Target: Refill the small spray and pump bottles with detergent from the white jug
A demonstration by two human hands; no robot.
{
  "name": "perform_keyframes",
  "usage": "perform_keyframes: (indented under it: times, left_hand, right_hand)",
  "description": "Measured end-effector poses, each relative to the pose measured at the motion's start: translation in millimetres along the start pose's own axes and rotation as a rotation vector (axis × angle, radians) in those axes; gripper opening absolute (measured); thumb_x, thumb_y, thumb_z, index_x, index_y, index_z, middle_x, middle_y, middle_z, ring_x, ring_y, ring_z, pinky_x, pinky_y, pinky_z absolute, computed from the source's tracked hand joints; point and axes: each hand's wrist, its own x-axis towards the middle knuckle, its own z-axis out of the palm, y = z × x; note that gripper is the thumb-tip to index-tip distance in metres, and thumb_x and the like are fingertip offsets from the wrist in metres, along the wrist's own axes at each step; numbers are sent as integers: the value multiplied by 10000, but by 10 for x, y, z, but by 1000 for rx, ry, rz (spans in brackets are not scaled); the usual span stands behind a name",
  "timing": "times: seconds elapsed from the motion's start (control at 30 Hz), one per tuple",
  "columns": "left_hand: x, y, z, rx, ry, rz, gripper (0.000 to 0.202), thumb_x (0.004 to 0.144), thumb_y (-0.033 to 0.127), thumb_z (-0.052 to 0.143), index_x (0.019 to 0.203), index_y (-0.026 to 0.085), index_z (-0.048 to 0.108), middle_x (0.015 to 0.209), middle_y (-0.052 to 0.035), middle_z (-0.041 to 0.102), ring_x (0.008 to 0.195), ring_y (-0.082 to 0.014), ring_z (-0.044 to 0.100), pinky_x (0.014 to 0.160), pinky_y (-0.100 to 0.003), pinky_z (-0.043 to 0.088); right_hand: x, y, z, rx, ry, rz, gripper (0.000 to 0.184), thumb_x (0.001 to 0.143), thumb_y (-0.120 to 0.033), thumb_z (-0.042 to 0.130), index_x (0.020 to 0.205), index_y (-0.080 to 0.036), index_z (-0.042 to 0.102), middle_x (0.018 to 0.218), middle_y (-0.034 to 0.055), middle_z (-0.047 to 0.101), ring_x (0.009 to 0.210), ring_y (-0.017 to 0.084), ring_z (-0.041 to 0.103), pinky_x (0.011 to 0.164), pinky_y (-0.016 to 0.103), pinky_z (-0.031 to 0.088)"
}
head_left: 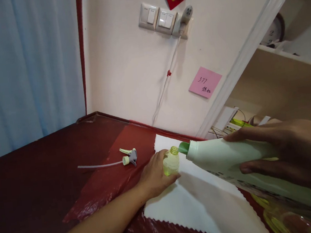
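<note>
White plastic bottle (227, 157) lies tilted in the right hand (294, 153), its green spout at the small yellow bottle (171, 162). Left hand (153, 176) grips this small bottle on the white cloth (199, 205), right of the spray head (129, 157) on the tabletop (39, 182).

The small bottle (171, 162) stands on the cloth (199, 201) spread on the table (39, 182). Left of the small bottle lies the spray head (129, 157); right of it, apparently touching its mouth, the big bottle (233, 156) lies tilted above the cloth.

Glossy red plastic table cover (40, 189), matt white cloth (199, 205) w/ pinked edge, translucent plastic small bottle (171, 162).
</note>
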Motion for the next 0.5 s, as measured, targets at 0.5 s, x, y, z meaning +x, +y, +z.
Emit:
perform_keyframes:
  times: [0.5]
  left_hand:
    - [5,-17,12,-5,5,12,719,738,385,796,1340,191,454,1360,-158,577,1247,-352,548,1040,-525,451]
  right_hand:
    - [-37,28,22,-28,26,-43,361,804,-458,605,1159,-471,669,935,-60,794,738,252,751,622,366,552]
